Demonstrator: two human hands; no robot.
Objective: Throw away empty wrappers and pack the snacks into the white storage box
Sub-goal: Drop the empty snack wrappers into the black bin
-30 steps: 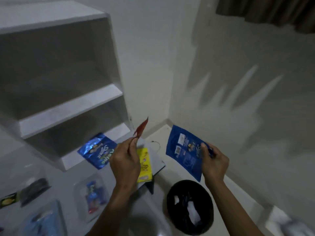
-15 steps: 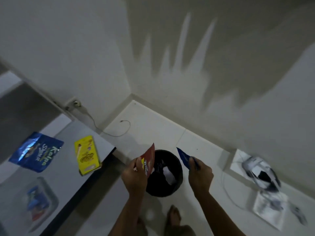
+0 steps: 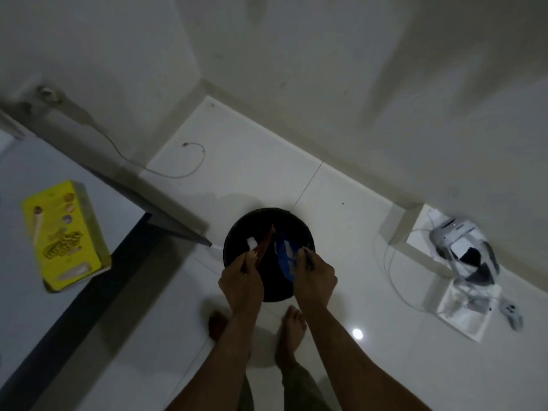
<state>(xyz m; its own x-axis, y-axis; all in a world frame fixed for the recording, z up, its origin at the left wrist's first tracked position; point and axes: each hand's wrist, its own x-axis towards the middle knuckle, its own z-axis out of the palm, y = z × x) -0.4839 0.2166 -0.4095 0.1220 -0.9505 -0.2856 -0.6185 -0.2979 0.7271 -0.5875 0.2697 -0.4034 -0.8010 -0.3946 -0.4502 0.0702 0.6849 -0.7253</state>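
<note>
A round black trash bin (image 3: 237, 232) stands on the white floor below me. My left hand (image 3: 241, 281) pinches a red wrapper (image 3: 265, 243) over the bin's mouth. Beside it my right hand (image 3: 315, 278) grips a blue wrapper (image 3: 284, 256), which hangs down into the bin. White scraps lie inside the bin. A yellow snack box (image 3: 63, 234) lies on the white table (image 3: 124, 200) at the left. The white storage box is out of view.
The table's corner (image 3: 204, 240) points at the bin's left side. A thin cable (image 3: 178, 170) trails over the floor by the wall. At the right lie a white headset (image 3: 462, 253), a controller (image 3: 511, 315) and cables. My bare feet stand just behind the bin.
I turned from the table toward the floor. Both hands lowered their wrappers from in front of me down into the mouth of the bin.
</note>
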